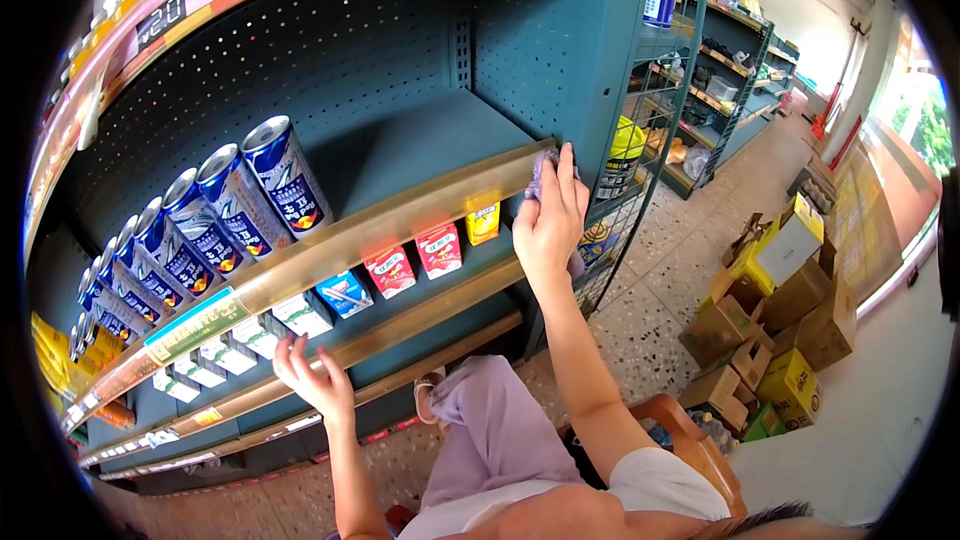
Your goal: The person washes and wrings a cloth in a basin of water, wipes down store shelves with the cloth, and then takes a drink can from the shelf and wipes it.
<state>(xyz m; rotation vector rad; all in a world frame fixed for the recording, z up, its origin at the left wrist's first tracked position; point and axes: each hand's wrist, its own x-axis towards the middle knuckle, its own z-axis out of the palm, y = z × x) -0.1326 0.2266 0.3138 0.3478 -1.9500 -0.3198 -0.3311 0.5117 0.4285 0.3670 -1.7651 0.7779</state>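
Observation:
My right hand (553, 215) presses a crumpled purple cloth (541, 172) against the right end of the shelf's price strip (440, 192), its fingers over the cloth. Lower left, my left hand (314, 377) holds nothing, fingers apart, in front of the lower shelf. Blue and silver drink cans (285, 175) stand in a row on the upper shelf, left of its bare part (430, 145). Beneath the strip are small boxes: white-and-green ones (302, 314), a blue one (343, 294), two red ones (439, 251) and a yellow one (482, 224).
A wire mesh rack (640, 170) adjoins the shelf's right end. Opened cardboard boxes (725, 325) are piled on the speckled floor (655, 285) to the right. A wooden chair (690, 430) is beside my right arm. More stocked shelves (735, 90) stand farther back.

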